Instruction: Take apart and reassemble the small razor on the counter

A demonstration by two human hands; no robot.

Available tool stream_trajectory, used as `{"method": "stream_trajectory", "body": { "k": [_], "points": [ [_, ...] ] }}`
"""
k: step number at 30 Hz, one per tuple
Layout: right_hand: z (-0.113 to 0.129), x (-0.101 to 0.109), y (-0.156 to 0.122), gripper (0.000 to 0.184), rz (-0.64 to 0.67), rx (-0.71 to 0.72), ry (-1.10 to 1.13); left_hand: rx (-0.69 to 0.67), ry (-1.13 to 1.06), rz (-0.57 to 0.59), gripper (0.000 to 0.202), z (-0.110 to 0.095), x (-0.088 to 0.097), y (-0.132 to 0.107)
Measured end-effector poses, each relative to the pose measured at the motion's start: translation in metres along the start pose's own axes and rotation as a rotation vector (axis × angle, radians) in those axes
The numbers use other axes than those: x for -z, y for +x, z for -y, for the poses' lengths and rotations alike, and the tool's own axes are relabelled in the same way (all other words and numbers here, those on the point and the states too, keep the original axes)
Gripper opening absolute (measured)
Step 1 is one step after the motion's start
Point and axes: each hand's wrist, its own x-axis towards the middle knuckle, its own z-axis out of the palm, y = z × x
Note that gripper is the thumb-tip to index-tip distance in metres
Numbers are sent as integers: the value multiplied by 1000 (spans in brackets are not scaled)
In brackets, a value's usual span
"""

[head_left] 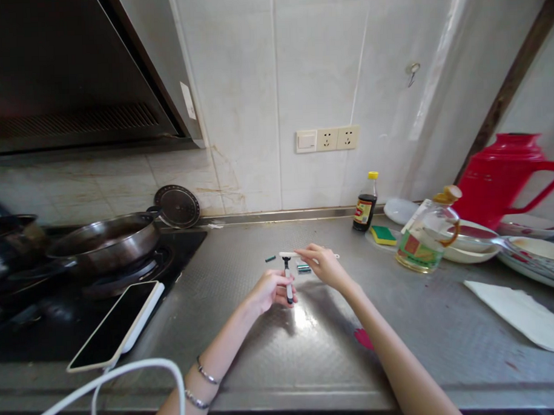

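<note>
My left hand point(271, 290) is closed around the grey and black handle of a razor point(288, 281), held upright with its head at the top. Between the fingers of my right hand point(323, 265) is a slim white stick that looks like a toothbrush point(289, 254). It lies level, its left end touching or just over the razor's head; bristles are too small to make out. Behind my hands, a small dark green piece like a razor cartridge point(270, 258) rests on the counter. A clear pack with similar green pieces point(303, 268) lies partly behind my right hand.
A phone point(115, 328) with a white cable lies at the left, beside the stove and a steel pan point(108, 243). On the right stand a soy sauce bottle point(365, 205), a sponge point(383, 234), an oil jug point(421, 245), stacked dishes point(537, 262) and a red thermos point(498, 181).
</note>
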Motion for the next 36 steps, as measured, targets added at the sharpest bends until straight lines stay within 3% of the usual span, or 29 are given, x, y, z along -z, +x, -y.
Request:
{"method": "stream_trajectory", "body": {
  "k": [5,10,19,23,29,36],
  "points": [
    [-2,1,-1,32,-67,-79,8,-2,41,6,20,4,4,3],
    [2,6,-3,37,-202,-133,186,-113,89,75,32,2,5,0],
    [64,14,-40,46,-228,-335,654,-333,167,25,45,3,1,3],
    [85,15,-53,42,-278,-299,587,-448,194,38,45,7,2,7],
    [97,10,-63,37,-333,-180,426,-513,283,27,30,9,4,9],
    [95,9,-67,36,-382,-188,389,-480,276,1,30,8,2,8]
  ]
}}
